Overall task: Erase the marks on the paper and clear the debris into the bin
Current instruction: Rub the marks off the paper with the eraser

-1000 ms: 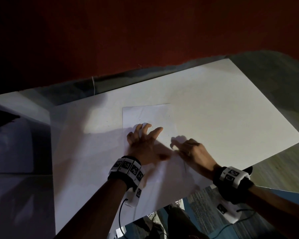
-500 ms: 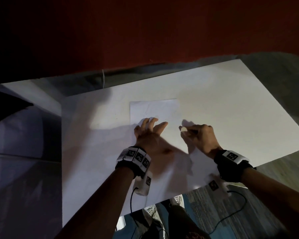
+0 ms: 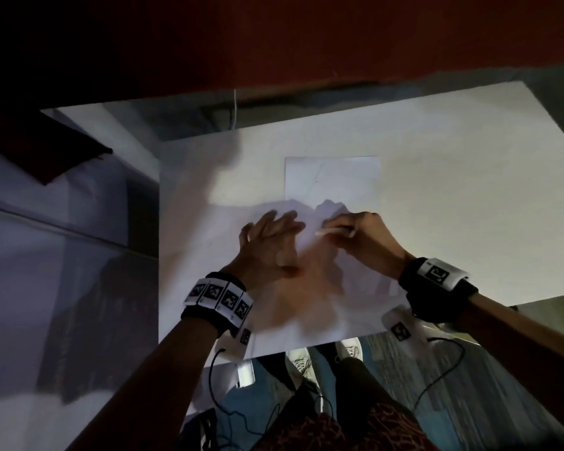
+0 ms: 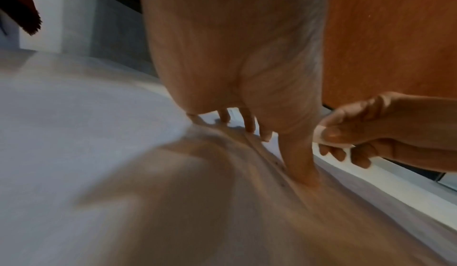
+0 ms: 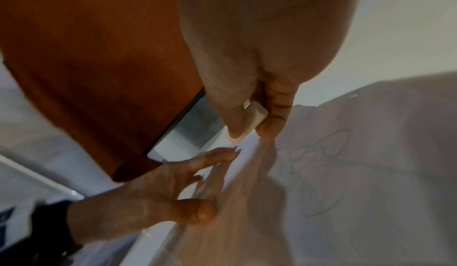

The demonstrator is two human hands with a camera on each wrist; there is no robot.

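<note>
Paper: a thin white sheet [image 3: 332, 180] is lying flat near the middle of the white surface [image 3: 469, 190]; faint pencil loops [image 5: 329, 149] are showing on it in the right wrist view.
Handling: the sheet is looking light and limp, so it is likely to slide or crease under rubbing; pinning it flat close to the rubbed patch is the safer hold.
Left hand: the left hand [image 3: 271, 242] is pressing on the sheet's near left part with straight, spread fingers [image 5: 217, 159], its grip apart.
Right hand: the right hand [image 3: 362, 239] is pinching a small white eraser [image 5: 254, 119] between thumb and fingers, its grip clamped on it, right at the paper.
Eraser: it is appearing small and firm, and is being held by its broad faces.
Surroundings: a dark red wall [image 3: 306, 34] is standing behind; cables [image 3: 437, 385] are hanging below the wrists.
Obstacles: the two hands are working just beside each other; no bin is showing in any view.
</note>
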